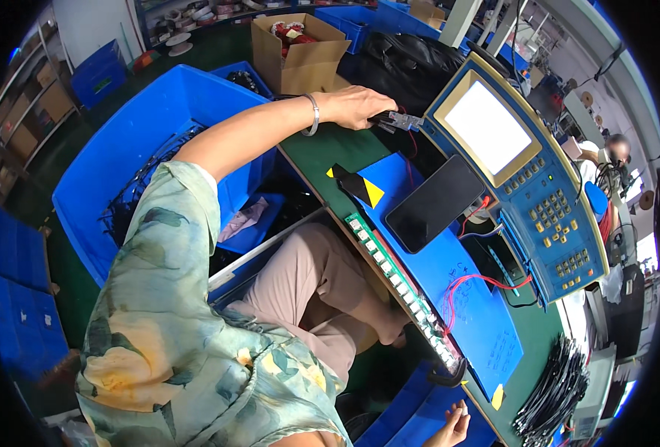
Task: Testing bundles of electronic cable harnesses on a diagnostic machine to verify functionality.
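Observation:
My left hand (356, 106) reaches across to the near corner of a blue-and-cream tester (523, 179) with a bright white screen. Its fingers are closed around a black-and-grey connector (398, 120) at the tester's edge. Whether the connector is plugged in cannot be made out. At the lower right is my right hand (453, 428), its fingers loosely curled and apart, with nothing visible in them. Close to it is the end of a long green circuit board (393, 274) lined with white sockets, where a black curved piece (447, 375) sits along the bench edge.
A dark phone (435, 203) lies on a blue sheet (486, 339) on the green bench. Red wires (467, 281) run to the tester. A bundle of black cables (553, 391) lies at lower right. A big blue bin (84, 186) and a cardboard box (300, 67) stand leftward.

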### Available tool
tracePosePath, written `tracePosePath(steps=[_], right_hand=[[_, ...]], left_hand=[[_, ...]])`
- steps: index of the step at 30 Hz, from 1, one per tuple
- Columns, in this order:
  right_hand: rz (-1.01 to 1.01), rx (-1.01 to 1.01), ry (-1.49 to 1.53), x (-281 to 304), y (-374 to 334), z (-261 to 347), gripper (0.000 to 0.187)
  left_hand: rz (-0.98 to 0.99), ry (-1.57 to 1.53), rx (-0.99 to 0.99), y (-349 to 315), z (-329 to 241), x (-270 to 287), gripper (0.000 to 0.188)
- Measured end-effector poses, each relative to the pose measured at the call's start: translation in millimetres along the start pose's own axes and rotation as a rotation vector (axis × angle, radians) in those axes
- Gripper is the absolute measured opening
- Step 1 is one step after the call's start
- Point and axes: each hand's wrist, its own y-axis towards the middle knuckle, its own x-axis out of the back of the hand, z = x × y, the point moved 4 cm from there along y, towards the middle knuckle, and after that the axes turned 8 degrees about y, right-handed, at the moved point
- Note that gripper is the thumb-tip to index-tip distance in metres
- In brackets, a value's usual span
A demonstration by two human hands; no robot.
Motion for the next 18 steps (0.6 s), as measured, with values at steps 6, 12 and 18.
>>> tracePosePath(steps=[6, 12, 18], right_hand=[[0.033, -0.017, 0.026, -4.0, -2.6, 0.2, 0.023], [0.057, 0.021, 0.075, -6.0, -4.6, 3.2, 0.023], [0.166, 0.114, 0.057, -29.4, -11.9, 46.1, 0.02]], left_hand=[[0.119, -0.041, 0.202, -3.6, 6.4, 9.6, 0.023], [0.106, -0.123, 0.265, -3.8, 6.7, 45.8, 0.021], [0.491, 0.418, -0.021, -1.7, -30.3, 74.9, 0.021]])
